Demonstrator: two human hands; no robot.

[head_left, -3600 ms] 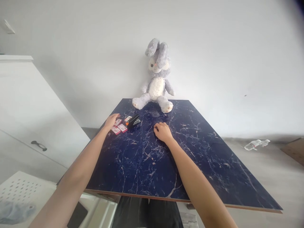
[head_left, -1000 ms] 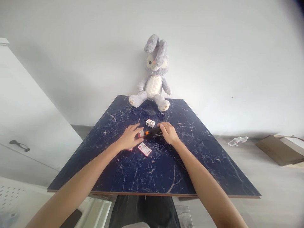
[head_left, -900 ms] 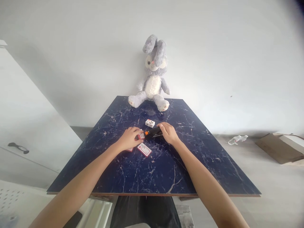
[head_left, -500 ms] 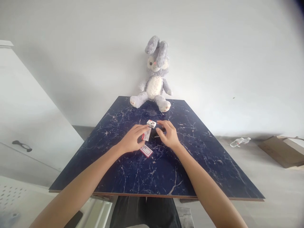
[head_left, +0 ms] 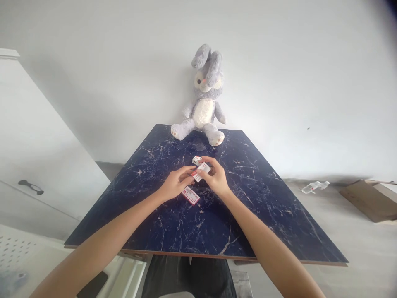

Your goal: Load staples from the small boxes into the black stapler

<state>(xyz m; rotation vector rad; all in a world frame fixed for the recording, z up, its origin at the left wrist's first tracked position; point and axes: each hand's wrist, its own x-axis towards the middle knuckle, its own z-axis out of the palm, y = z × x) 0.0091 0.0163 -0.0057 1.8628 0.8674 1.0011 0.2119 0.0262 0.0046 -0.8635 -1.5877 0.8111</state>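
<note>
A small white card or flat packet with a red end [head_left: 204, 167] is held up over the table between my hands. My right hand [head_left: 218, 178] is closed on it, thumb across the near face and fingers behind. At its red end, my left hand [head_left: 177, 183] pinches the lower left corner; part of the left fingertips is hidden. Just beyond, a small white box with red and dark print [head_left: 196, 160] rests on the table, close to my right fingertips. Below my left fingers lies a flat red-bordered white packet [head_left: 190, 196].
The dark blue marbled table [head_left: 248, 215] runs back to a wall. A grey plush rabbit [head_left: 204, 111] sits at its far edge. To the left stands a white cabinet [head_left: 37, 136]. On the floor at right are a clear plastic bottle [head_left: 314, 187] and a cardboard box [head_left: 366, 200].
The white-and-red card has moved right and slightly up, from my left hand into the grip of both hands. My right hand has moved slightly left and closed on it.
</note>
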